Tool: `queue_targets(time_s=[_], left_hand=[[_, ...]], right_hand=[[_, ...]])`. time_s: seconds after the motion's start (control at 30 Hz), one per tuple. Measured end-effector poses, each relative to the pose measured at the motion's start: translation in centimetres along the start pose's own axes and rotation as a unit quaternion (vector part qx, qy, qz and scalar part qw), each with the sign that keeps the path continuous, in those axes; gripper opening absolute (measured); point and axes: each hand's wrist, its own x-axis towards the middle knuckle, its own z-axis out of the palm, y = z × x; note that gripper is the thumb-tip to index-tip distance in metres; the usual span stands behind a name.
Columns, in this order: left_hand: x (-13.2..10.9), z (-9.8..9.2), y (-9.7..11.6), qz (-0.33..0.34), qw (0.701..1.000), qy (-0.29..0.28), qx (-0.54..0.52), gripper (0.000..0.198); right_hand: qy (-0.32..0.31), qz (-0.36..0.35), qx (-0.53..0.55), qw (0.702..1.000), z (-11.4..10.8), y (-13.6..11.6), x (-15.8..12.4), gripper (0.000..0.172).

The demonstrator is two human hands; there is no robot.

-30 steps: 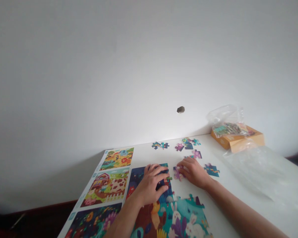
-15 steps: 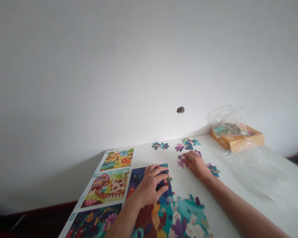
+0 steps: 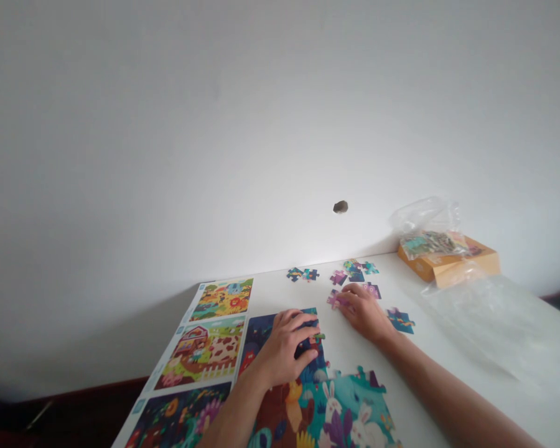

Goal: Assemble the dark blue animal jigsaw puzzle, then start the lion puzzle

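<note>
My left hand [image 3: 284, 347] lies spread on the dark blue section of an assembled jigsaw puzzle [image 3: 329, 410], which shows rabbits on teal at its near end. A small green puzzle tab [image 3: 317, 336] sticks out beside my left fingertips. My right hand [image 3: 363, 313] is on the white table [image 3: 354, 351], its fingers pinching a purple jigsaw piece [image 3: 335, 299] whose middle is partly hidden. Loose pieces lie beyond it, including a teal-and-blue piece [image 3: 400, 320] to the right and a joined pair [image 3: 302, 274] farther off.
A printed sheet of puzzle pictures [image 3: 205, 354] lies along the table's left edge. At the back right are an orange cardboard box [image 3: 448, 266] and a plastic bag of pieces [image 3: 429, 244]. A clear plastic sheet [image 3: 499, 330] lies on the right. A white wall stands behind.
My right hand has moved away from me across the table, taking the purple piece with it. My left hand has stayed on the puzzle.
</note>
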Motion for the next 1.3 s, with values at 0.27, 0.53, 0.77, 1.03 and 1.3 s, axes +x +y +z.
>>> queue_targets(time_s=[0.27,0.53,0.77,1.03,1.3], left_hand=[[0.1,-0.1,0.2,-0.01,1.0,-0.006,-0.002,0.042],[0.0,0.0,0.1,-0.01,1.0,-0.007,-0.003,0.042],[0.0,0.0,0.0,-0.01,1.0,-0.009,-0.006,0.04],[-0.1,0.3,-0.3,-0.009,1.0,-0.005,-0.007,0.041],[-0.1,0.3,-0.2,-0.007,1.0,-0.002,-0.006,0.042]], right_hand=[[-0.034,-0.037,-0.019,0.999,0.0,-0.4,0.0,0.027],[-0.001,0.048,-0.111,0.993,-0.4,-0.8,-0.3,0.026],[0.047,0.236,-0.205,0.949,-2.1,2.0,-0.9,0.036],[0.086,0.284,0.018,0.955,-3.3,5.0,-0.3,0.044],[0.079,0.259,0.213,0.939,-3.7,3.1,0.1,0.04]])
